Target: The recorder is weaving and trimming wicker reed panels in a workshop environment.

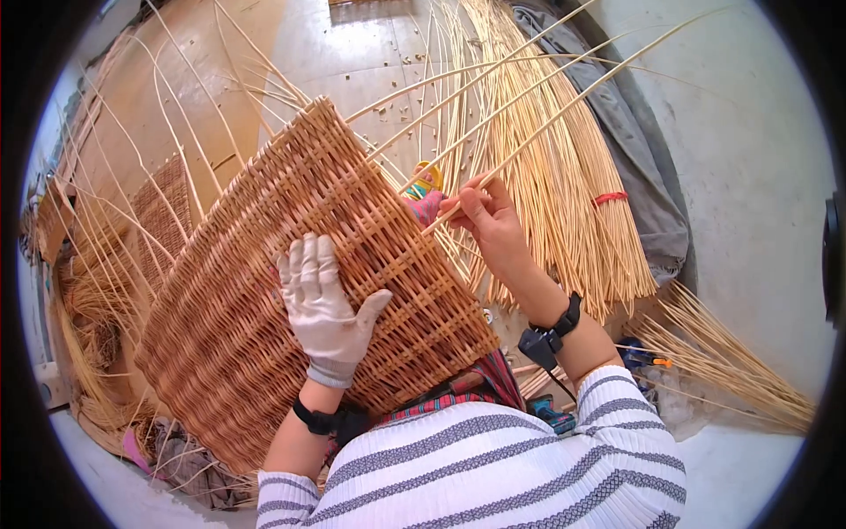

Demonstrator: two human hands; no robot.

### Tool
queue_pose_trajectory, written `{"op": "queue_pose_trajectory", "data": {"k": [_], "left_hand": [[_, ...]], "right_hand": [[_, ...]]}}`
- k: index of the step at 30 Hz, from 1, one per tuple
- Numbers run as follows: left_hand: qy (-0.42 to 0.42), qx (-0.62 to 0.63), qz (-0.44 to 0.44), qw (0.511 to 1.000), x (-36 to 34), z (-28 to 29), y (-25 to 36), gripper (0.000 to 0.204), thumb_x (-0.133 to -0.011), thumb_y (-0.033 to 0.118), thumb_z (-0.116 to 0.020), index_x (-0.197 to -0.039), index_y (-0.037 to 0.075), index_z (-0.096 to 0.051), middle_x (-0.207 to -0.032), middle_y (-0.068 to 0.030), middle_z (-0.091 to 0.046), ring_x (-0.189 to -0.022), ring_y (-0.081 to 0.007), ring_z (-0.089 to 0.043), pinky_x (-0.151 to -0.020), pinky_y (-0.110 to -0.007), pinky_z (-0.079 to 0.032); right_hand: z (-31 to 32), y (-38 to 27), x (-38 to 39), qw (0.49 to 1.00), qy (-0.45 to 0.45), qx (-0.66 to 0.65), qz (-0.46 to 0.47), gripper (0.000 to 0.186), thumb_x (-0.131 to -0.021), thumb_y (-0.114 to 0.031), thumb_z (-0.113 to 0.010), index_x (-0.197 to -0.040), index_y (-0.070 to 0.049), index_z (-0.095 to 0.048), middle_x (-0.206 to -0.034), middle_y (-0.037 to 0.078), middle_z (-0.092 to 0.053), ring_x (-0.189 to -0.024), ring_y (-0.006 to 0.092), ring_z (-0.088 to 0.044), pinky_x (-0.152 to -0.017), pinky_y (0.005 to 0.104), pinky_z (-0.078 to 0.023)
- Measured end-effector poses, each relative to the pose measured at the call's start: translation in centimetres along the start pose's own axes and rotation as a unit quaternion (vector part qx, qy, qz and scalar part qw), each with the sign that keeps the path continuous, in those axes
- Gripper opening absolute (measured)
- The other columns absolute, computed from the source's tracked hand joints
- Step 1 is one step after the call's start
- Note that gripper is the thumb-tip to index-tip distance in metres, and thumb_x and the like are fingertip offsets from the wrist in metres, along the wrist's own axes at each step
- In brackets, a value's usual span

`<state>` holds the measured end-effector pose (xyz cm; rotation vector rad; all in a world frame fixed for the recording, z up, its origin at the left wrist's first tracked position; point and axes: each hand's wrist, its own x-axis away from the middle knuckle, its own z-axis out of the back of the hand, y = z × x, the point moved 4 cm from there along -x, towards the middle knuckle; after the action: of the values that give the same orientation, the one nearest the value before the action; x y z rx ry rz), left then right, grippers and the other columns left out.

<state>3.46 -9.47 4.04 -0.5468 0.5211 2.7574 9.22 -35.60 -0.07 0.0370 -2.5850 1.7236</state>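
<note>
A large brown woven wicker panel (264, 264) lies tilted across my lap, with long pale stakes fanning out from its far and right edges. My left hand (323, 295), in a white glove, rests flat on the weave with its fingers stretched out. At the panel's right edge, my bare right hand (493, 220) pinches a pale willow rod (529, 141) between thumb and fingers. One end of this rod meets the panel's edge; the other reaches far to the upper right. Several similar rods stick out alongside it.
A big bundle of pale rods (564, 185), tied with a red band (609, 198), lies on grey cloth (652, 203) at the right. More loose rods (723, 353) spread at the lower right. Another woven panel (163, 216) lies at the left. Small cut bits dot the floor ahead.
</note>
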Motion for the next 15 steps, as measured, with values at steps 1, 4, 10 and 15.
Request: {"op": "queue_pose_trajectory", "data": {"k": [1,4,10,15], "left_hand": [[-0.026,-0.03,-0.01,0.999,0.0,-0.4,-0.1,0.099,-0.092,0.071,-0.065,-0.155,-0.003,-0.046,-0.157,-0.0238,-0.049,-0.152,-0.0425,-0.039,-0.129,-0.055,-0.024],[-0.046,-0.026,-0.023,0.998,0.5,-0.8,0.2,0.101,-0.092,0.072,-0.065,-0.155,-0.004,-0.046,-0.157,-0.0246,-0.049,-0.152,-0.0428,-0.039,-0.129,-0.055,-0.023],[-0.063,-0.05,-0.046,0.996,0.6,-0.4,-0.3,0.104,-0.09,0.072,-0.066,-0.156,-0.005,-0.044,-0.158,-0.0279,-0.046,-0.152,-0.0463,-0.036,-0.129,-0.057,-0.022],[-0.074,-0.015,-0.05,0.996,0.8,-0.9,-0.4,0.101,-0.092,0.066,-0.068,-0.158,-0.006,-0.039,-0.16,-0.0289,-0.042,-0.154,-0.0471,-0.033,-0.129,-0.057,-0.02]], "right_hand": [[0.3,0.4,-0.1,1.0,0.016,-0.004,0.001,0.021,-0.109,-0.027,-0.063,-0.124,-0.012,-0.058,-0.102,0.01,-0.077,-0.095,0.0169,-0.075,-0.08,0.031,-0.06],[1.1,-1.6,0.3,0.993,-0.003,0.105,-0.061,0.021,-0.109,-0.03,-0.064,-0.123,-0.014,-0.06,-0.101,0.009,-0.078,-0.09,0.0171,-0.075,-0.074,0.0311,-0.061],[-3.9,-10.2,-1.3,0.641,-0.203,0.651,0.352,0.018,-0.096,-0.034,-0.072,-0.103,-0.018,-0.069,-0.083,0.003,-0.072,-0.076,0.0277,-0.073,-0.062,0.0401,-0.056],[-2.5,-8.4,-5.4,0.545,-0.406,0.717,0.152,0.01,-0.099,-0.03,-0.064,-0.096,-0.02,-0.065,-0.068,0.006,-0.066,-0.066,0.0304,-0.07,-0.058,0.0464,-0.05]]}}
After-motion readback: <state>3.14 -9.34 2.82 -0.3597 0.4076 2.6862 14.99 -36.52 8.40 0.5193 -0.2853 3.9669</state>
